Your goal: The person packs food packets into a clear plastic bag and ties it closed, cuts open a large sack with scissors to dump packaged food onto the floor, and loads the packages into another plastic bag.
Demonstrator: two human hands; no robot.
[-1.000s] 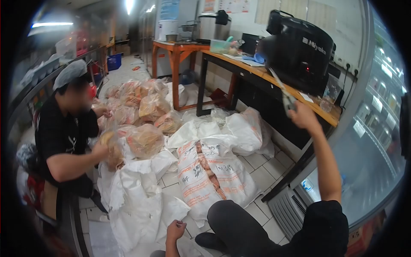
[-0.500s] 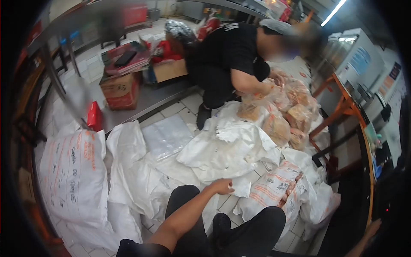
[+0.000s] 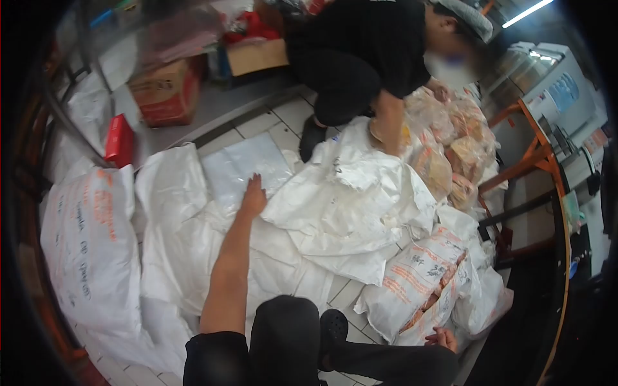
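My left hand (image 3: 253, 195) reaches forward to the near edge of a flat stack of clear plastic bags (image 3: 239, 162), its fingers stretched out over the plastic. Nothing shows in its grasp. White woven sacks (image 3: 347, 199) lie crumpled just right of that hand, with more beneath my forearm. Beside my right knee is my right hand (image 3: 441, 340), fingers apart and loosely bent, with no object visible in it. Close by it lies a white sack with orange print (image 3: 415, 283), its side split and brownish contents showing.
Across from me a co-worker (image 3: 367, 64) crouches, one arm down by clear bags of yellowish-brown food (image 3: 473, 157). A full printed sack (image 3: 93, 251) stands at left, near a red box (image 3: 119, 140). A cardboard box (image 3: 164, 93) sits on the low shelf. An orange wooden frame (image 3: 534, 154) borders the right.
My left hand has moved left and forward from the crumpled sacks to the plastic bags. My right hand has come in from the far right to my knee. The co-worker's arm has lowered.
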